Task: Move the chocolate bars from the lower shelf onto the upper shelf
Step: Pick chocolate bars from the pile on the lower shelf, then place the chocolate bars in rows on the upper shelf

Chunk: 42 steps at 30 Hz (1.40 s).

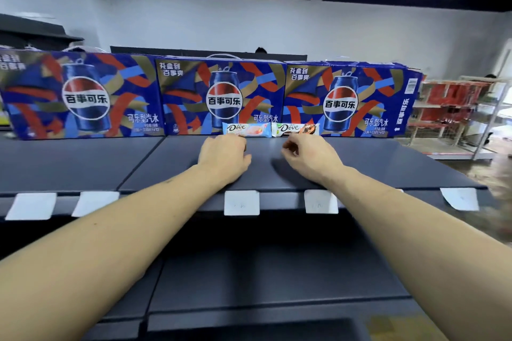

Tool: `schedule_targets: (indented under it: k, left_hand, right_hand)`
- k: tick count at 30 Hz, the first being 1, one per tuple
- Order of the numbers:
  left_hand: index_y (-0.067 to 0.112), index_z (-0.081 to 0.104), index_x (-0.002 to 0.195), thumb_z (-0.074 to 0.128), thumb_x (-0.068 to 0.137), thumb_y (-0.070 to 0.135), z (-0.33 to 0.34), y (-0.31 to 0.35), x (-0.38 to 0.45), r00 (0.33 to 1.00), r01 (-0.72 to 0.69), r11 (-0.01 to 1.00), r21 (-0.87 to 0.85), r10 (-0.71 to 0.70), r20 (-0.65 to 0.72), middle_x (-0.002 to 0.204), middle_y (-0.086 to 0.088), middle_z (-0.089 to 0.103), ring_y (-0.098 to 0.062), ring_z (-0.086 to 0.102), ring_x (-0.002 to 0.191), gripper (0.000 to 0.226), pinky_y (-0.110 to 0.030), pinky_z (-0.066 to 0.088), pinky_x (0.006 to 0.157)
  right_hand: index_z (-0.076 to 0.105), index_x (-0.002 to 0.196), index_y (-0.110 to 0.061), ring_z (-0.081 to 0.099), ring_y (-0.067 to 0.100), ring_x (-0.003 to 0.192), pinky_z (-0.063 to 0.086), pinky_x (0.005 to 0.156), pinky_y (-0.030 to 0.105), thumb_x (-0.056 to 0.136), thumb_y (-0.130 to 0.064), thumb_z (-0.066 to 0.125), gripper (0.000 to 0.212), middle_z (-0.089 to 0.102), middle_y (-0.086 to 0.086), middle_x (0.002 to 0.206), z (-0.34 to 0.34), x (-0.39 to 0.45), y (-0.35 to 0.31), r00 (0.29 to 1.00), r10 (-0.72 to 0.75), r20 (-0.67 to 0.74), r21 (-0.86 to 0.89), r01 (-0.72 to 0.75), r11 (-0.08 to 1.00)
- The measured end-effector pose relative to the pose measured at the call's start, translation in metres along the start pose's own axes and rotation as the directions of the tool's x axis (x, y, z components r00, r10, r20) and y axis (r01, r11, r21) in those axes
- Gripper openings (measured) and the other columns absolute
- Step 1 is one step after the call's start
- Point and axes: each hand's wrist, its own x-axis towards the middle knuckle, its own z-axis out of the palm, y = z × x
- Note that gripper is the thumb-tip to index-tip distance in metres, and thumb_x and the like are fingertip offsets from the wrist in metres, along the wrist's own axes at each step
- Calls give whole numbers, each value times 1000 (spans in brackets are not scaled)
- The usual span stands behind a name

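Two Dove chocolate bars stand on edge on the dark upper shelf (360, 163), leaning against the Pepsi boxes. The left bar (246, 129) has a pale blue and pink wrapper. The right bar (297, 129) is white with brown. My left hand (224, 158) rests on the shelf just in front of the left bar, its fingertips at the bar's lower edge. My right hand (309, 158) hovers just in front of the right bar with loosely curled fingers that hold nothing. The lower shelf (277, 279) shows no bars where I can see it.
Three blue Pepsi cartons (221, 97) line the back of the upper shelf. White price tags (241, 202) hang along its front edge. A wire rack with red goods (454, 108) stands off to the right.
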Motion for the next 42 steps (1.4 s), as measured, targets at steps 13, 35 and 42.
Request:
schedule_targets:
  k: [13, 35, 42]
  left_hand:
    - [20, 64, 107, 48, 93, 38, -59, -45, -160, 996, -88, 991, -101, 85, -30, 106, -3, 62, -25, 59, 96, 29, -37, 47, 78]
    - [20, 61, 117, 50, 93, 38, 63, -143, -305, 923, 200, 975, -93, -156, 351, 117, -3, 59, -24, 57, 104, 32, -38, 48, 84]
    - [20, 58, 121, 50, 94, 36, 117, -167, -293, 856, 283, 959, -14, -246, 455, 119, -5, 56, -26, 52, 108, 33, -37, 44, 85]
  right_hand:
    - [63, 116, -19, 60, 22, 101, 52, 87, 38, 94, -36, 54, 29, 67, 0, 109, -9, -147, -126, 997, 71, 17, -15, -70, 997]
    - [56, 127, -22, 59, 20, 104, 50, 88, 35, 95, -35, 53, 34, 63, -3, 114, 182, -206, -215, 909, -45, 413, 110, -1, 994]
    - [55, 127, -23, 58, 21, 104, 51, 88, 39, 94, -33, 52, 35, 61, -2, 115, 251, -174, -207, 853, -52, 520, 126, -16, 992]
